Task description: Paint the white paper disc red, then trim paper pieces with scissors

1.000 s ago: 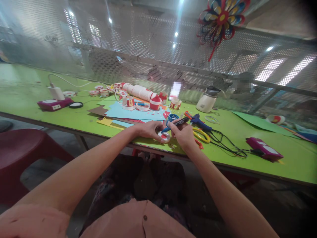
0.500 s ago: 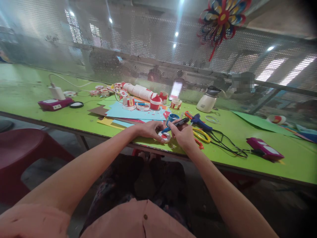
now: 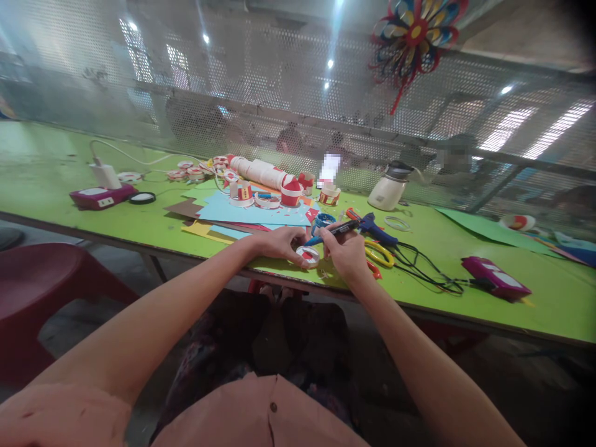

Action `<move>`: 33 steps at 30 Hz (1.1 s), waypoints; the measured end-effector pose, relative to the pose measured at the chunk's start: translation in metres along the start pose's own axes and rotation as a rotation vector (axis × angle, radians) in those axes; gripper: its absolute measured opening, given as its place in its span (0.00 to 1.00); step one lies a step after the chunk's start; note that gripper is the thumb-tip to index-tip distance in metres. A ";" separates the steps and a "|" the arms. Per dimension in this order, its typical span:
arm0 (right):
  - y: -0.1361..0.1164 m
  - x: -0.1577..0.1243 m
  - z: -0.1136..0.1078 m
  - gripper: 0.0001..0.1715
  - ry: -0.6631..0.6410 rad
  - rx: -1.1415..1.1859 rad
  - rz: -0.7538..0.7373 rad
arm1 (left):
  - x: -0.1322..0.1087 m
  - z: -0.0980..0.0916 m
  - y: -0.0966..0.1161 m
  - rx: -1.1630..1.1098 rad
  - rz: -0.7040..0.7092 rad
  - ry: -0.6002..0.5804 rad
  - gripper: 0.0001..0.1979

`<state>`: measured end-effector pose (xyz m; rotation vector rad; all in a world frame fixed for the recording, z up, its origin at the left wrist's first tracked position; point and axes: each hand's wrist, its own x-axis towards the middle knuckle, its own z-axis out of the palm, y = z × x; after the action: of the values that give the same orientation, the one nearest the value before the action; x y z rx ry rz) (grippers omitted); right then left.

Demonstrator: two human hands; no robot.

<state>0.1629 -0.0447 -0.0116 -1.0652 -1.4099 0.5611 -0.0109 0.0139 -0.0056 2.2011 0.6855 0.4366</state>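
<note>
A small white disc with a red centre is held by its rim at the near edge of a green table, directly in front of the seated person. It is gripped at the left side between the thumb and fingers of the left hand, the far fingers being partly hidden. A black marker with a blue front end is clasped in the right hand, slanted so that the blue end is brought to the disc's far rim; whether the rim is touched cannot be told.

The disc appears to be made of paper or card and may be judged light, fairly stiff around the rim and easily dented if squeezed. It is best held by the outer rim, with the red middle left uncovered and pressure kept gentle. The marker, likely hard and smooth, is best pinched along its barrel.

A blue tape roll is seen just beyond the hands; a yellow-looped handle and a glue gun are found near the right hand, with coloured paper sheets stacked beyond the left.
</note>
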 end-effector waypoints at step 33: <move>0.004 -0.001 0.000 0.14 -0.001 -0.089 -0.052 | 0.001 -0.001 -0.002 -0.006 0.024 -0.007 0.26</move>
<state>0.1639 -0.0434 -0.0157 -1.0957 -1.4709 0.4651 -0.0113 0.0160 -0.0068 2.2063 0.6534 0.4428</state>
